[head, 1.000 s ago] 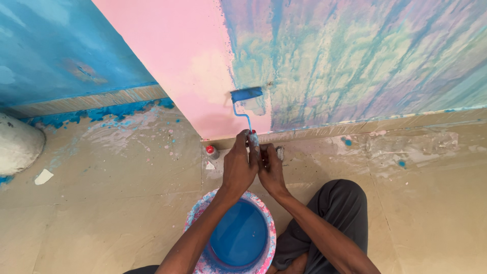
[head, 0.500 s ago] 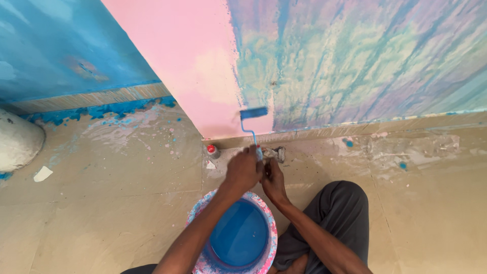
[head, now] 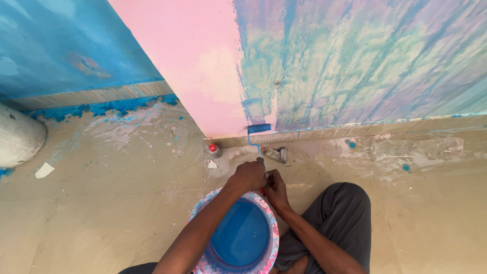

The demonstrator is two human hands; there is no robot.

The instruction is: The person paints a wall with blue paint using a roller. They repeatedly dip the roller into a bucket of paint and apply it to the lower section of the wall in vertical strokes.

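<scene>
My left hand (head: pixel 248 175) and my right hand (head: pixel 276 189) are both closed around the handle of a small paint roller (head: pixel 258 129). Its blue sleeve presses on the bottom of the wall, where the pink area (head: pixel 203 66) meets the streaky blue area (head: pixel 365 61). Directly below my hands sits a paint-spattered bucket (head: pixel 202 264) holding blue paint. My knee in dark trousers (head: pixel 337 213) is at the right.
A small red-capped bottle (head: pixel 214 150) and a small grey scraper-like tool (head: pixel 276 153) lie on the floor by the wall base. A white rounded object (head: pixel 18 137) stands at the far left, with a white scrap (head: pixel 43 170) near it. Blue paint splashes mark the tan floor.
The roller has moved down the wall to its bottom edge, and my hands have come lower with it, closer to the bucket.
</scene>
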